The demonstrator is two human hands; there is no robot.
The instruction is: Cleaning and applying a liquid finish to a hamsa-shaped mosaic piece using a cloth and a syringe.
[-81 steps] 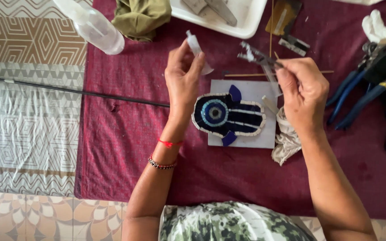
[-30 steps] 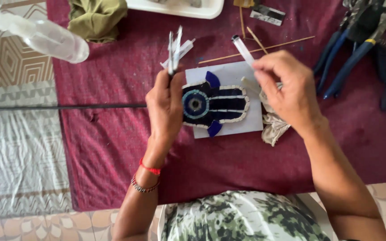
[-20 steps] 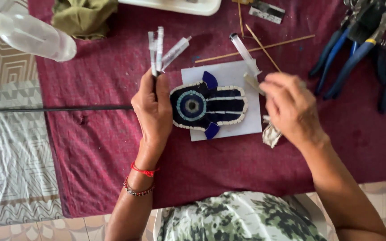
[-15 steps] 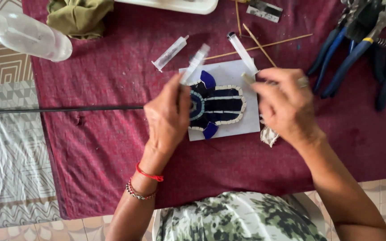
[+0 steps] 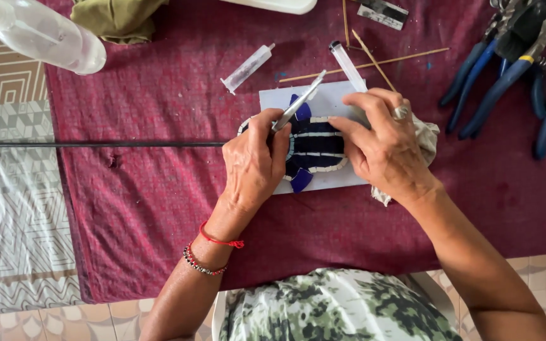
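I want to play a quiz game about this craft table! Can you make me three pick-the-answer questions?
1. Where does the spray bottle lie?
A. top left
B. bottom right
C. on the mosaic

2. What colour is the cloth under the work?
A. yellow
B. dark red
C. white

3. What is the left hand doing?
A. resting flat and bare
B. holding a syringe over the mosaic
C. gripping pliers

Answers: 1 A, it lies at the top left corner. 2 B, the cloth is dark red. 3 B, its fingers pinch the syringe.
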